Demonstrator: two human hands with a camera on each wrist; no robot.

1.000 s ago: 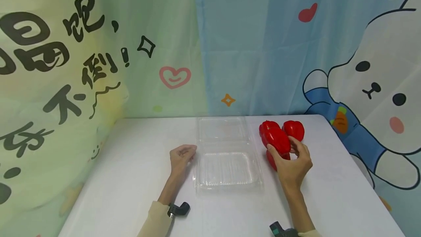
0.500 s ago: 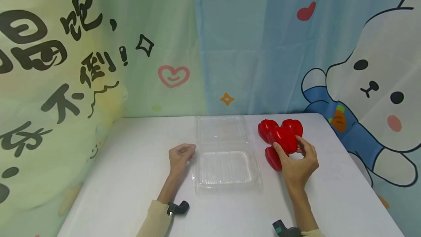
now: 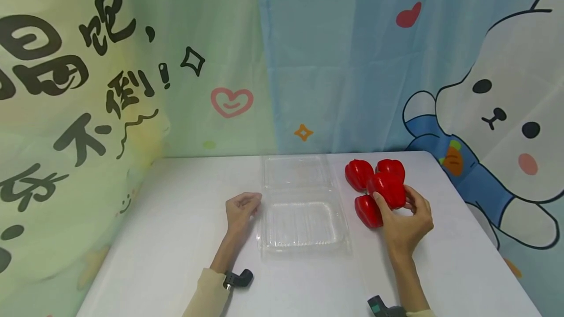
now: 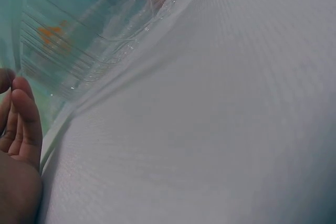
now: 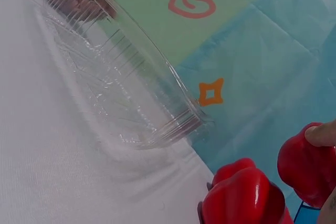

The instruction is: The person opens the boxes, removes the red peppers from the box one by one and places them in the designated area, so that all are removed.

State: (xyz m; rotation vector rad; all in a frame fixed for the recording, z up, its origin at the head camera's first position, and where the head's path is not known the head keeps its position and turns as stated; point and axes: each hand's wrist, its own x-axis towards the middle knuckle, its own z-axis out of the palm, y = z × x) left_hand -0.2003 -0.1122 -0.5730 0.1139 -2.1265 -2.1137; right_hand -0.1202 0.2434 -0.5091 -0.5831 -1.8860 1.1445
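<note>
A red bell pepper is held between the thumb and fingers of my right hand, above the right part of the table. Around it lie three more red peppers: one at the back left, one at the back right, one in front. My left hand is at the left edge of a clear plastic clamshell box; in the left wrist view its thumb and forefinger pinch the rim. The box stands unfolded, its lid toward the back, with nothing inside.
A white cloth covers the table. Behind its back edge hangs a printed curtain with a white cartoon animal at the right. Each wrist carries a small dark camera, like the left one.
My right hand has carried the held pepper a little to the right and toward me, uncovering more of the pepper in front. My left hand stays at the box.
</note>
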